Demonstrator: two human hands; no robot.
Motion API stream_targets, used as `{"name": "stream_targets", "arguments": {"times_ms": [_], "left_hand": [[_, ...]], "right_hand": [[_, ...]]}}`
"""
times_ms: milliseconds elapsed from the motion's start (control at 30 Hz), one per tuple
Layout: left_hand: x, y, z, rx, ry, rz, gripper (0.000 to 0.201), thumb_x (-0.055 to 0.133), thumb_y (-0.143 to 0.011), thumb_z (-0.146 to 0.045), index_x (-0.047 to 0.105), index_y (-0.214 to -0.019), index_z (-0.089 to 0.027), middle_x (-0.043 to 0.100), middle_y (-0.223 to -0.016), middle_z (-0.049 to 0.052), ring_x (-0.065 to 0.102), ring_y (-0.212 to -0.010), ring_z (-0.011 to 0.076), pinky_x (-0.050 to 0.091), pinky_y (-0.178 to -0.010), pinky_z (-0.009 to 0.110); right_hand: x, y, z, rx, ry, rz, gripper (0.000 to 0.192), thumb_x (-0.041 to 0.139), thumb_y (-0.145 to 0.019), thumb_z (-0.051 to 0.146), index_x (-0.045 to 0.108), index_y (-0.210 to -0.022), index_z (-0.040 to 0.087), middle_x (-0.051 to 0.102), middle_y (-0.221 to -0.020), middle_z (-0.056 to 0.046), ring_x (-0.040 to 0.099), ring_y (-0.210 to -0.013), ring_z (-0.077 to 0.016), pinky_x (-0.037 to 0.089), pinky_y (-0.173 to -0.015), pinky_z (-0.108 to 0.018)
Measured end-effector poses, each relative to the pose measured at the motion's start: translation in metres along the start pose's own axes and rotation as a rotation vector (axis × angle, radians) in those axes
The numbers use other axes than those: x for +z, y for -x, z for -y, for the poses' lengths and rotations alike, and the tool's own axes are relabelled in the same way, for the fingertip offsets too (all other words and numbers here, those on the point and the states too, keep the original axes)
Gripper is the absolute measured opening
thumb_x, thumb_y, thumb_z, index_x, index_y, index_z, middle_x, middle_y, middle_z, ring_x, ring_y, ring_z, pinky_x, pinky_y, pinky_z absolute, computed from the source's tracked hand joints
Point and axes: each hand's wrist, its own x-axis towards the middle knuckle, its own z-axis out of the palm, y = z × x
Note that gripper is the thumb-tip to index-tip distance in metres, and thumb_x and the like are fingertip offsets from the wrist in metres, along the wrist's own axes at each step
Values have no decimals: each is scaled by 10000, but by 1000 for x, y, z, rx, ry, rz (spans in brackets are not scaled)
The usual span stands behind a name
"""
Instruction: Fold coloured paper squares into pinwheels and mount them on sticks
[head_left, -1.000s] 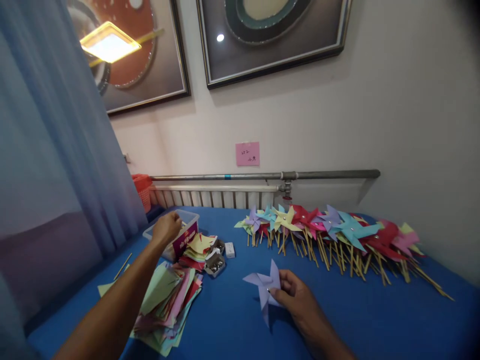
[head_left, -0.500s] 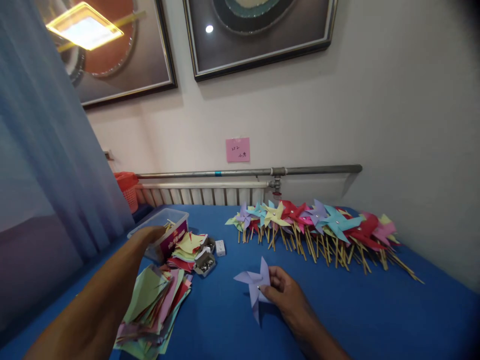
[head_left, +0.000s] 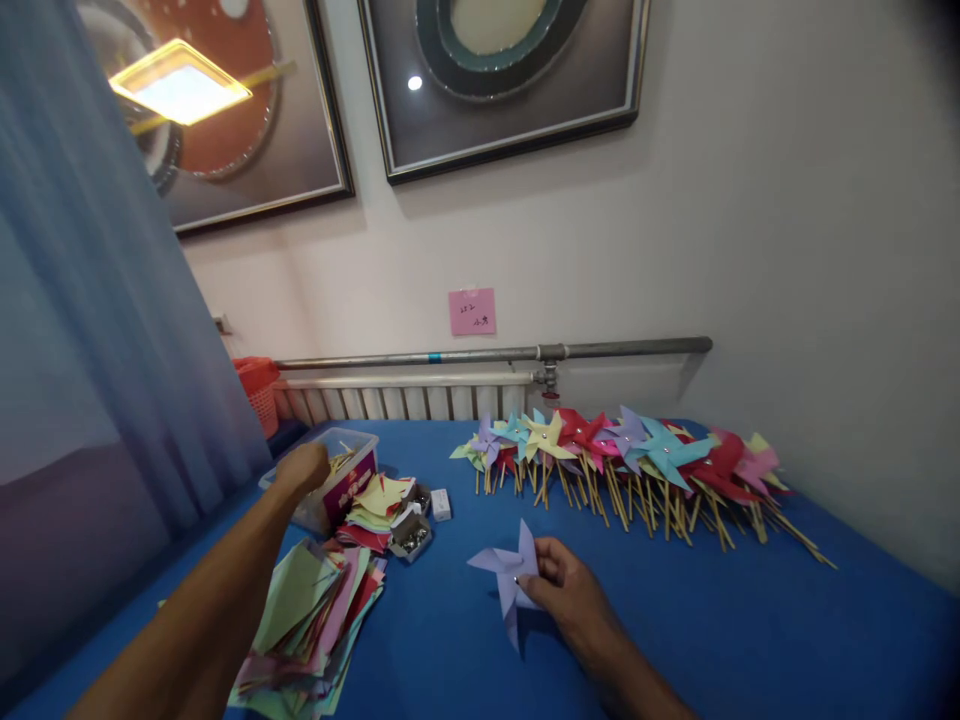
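My right hand [head_left: 574, 590] pinches a lilac paper pinwheel [head_left: 507, 578] above the blue table, thumb beside the silver pin at its centre. No stick shows on this pinwheel. On the left, my left hand [head_left: 304, 468] is at a clear plastic box [head_left: 358, 485] with a purple label. Thin wooden sticks [head_left: 341, 462] show in the box beside that hand. Its fingers are hidden behind the back of the hand, so I cannot see whether it grips a stick.
Coloured paper sheets [head_left: 300, 610] lie in a loose stack, with cut paper pieces [head_left: 381, 497] beyond. Small open boxes of pins [head_left: 411, 537] stand beside a white box [head_left: 441, 504]. Finished pinwheels [head_left: 667, 452] on sticks line the table's back right. A red basket [head_left: 261, 395] stands behind.
My left hand has drawn up and looks more bunched at the box's near side. The right hand keeps the pinwheel almost still. The view has tilted slightly up.
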Motion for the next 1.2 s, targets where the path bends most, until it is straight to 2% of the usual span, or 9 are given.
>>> {"name": "stream_targets", "arguments": {"times_ms": [167,300,367,500,633,767,900,1000,1200], "left_hand": [[-17,21,-13,-75,-127,-67,253,527,-789,-261,698,-925,-133,731,-958,243,668,-1040,410,478,-872,477],[-16,49,-19,-91,-77,-78,241,528,-797,-318,687,-842,-143,730,-925,239,673,-998,426,476,-841,485],[-10,64,-24,-74,8,-74,272,481,-840,-360,674,-831,-169,736,-877,175,691,-945,364,490,-801,417],[4,94,-46,-9,245,-32,393,317,-919,-421,636,-907,-192,707,-747,50,674,-706,208,493,-649,284],[21,121,-83,162,883,142,259,555,-791,-431,617,-823,-182,702,-751,27,643,-689,157,500,-685,256],[49,130,-118,-27,1132,352,202,625,-687,-364,565,-763,-186,690,-705,27,626,-599,146,468,-593,245],[85,133,-136,-75,1067,351,123,541,-751,-326,533,-755,-203,566,-544,-43,412,-407,95,278,-450,210],[101,141,-134,53,919,380,183,507,-837,-347,601,-810,-192,490,-497,-58,424,-458,118,259,-488,225],[95,155,-121,334,365,505,216,496,-868,-245,604,-690,-186,529,-610,-15,490,-614,139,234,-580,257]], "right_hand": [[1,2,4,-31,-11,17,297,717,-626,281,658,-904,192,768,-796,-52,705,-736,-236,507,-696,-327],[1,1,4,-34,-18,-4,295,715,-622,272,667,-902,194,770,-783,-55,715,-735,-247,524,-699,-340],[2,0,3,-29,-16,-5,296,719,-616,273,670,-897,193,770,-784,-60,722,-754,-259,528,-697,-343],[2,1,5,-34,-18,-13,293,726,-620,277,668,-895,196,771,-793,-63,722,-766,-260,528,-705,-345],[-1,5,15,-35,-11,-6,293,738,-633,275,661,-902,190,773,-804,-62,724,-772,-256,529,-731,-348],[-6,5,20,-37,-30,-14,306,751,-648,282,656,-925,194,778,-830,-62,728,-802,-259,533,-754,-352],[-10,-1,13,-40,-50,-30,323,779,-621,293,650,-902,202,776,-825,-61,723,-773,-257,532,-735,-354],[-13,-5,6,-66,-64,-76,352,787,-623,312,654,-929,200,776,-856,-67,723,-805,-256,530,-753,-353],[-14,-4,8,-87,-84,-123,410,829,-617,365,658,-946,189,775,-901,-77,718,-831,-249,527,-754,-340]]}}
